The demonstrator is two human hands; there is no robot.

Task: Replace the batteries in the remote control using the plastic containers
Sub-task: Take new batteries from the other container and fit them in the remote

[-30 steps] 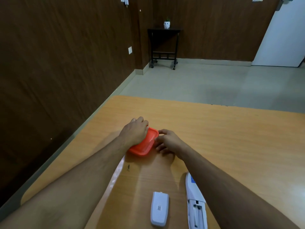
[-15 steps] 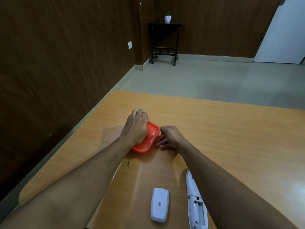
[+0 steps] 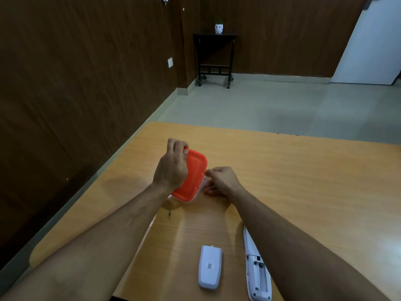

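Note:
A small plastic container with an orange lid (image 3: 192,177) is tilted up on the wooden table (image 3: 303,181), its far edge raised. My left hand (image 3: 172,168) grips it from the left, over the lid. The fingertips of my right hand (image 3: 221,181) pinch the lid's right edge, where a clear rim shows. Close to me the white remote control (image 3: 257,272) lies face down with its battery bay open; my right forearm covers part of it. The white battery cover (image 3: 210,267) rests beside the remote, on its left.
A dark wood-panelled wall (image 3: 76,94) runs along the table's left edge. Beyond the table's far edge is grey floor (image 3: 282,105), a small black wheeled stand (image 3: 214,59) with a white pot, and a white door (image 3: 373,44) at the back right.
The container was lying nearly flat under both hands; my left hand has tilted it up on its near edge. My right hand stays at the lid's right edge.

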